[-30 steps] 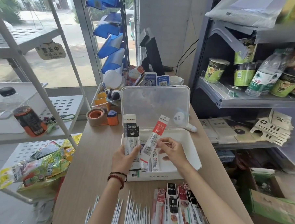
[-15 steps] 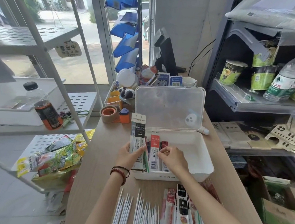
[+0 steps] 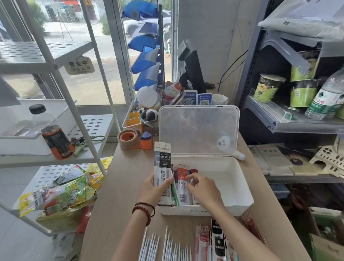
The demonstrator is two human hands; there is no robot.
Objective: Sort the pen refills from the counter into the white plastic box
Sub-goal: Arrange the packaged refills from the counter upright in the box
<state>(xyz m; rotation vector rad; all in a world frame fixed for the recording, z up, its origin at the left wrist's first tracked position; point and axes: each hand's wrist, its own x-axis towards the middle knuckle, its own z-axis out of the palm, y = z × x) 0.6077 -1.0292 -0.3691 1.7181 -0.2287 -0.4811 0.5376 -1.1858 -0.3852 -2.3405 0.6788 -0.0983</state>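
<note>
Box [image 3: 241, 188] holds refill packs [image 3: 181, 175] at 9 o'clock; left hand [image 3: 152, 192] grips upright packs [image 3: 162, 162]; right hand [image 3: 204, 189], fingers relaxed, touches refill packs.

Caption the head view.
The left hand holds black-labelled refill packs upright; the right hand touches red-labelled packs inside the white box.

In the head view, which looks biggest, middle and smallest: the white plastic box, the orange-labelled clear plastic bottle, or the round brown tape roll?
Largest: white plastic box.
Next: orange-labelled clear plastic bottle.
Smallest: round brown tape roll.

The box [image 3: 229, 207] sits mid-counter [image 3: 118, 192] — tape roll [image 3: 127, 139] behind-left, loose refills [image 3: 166, 253] in front.
</note>
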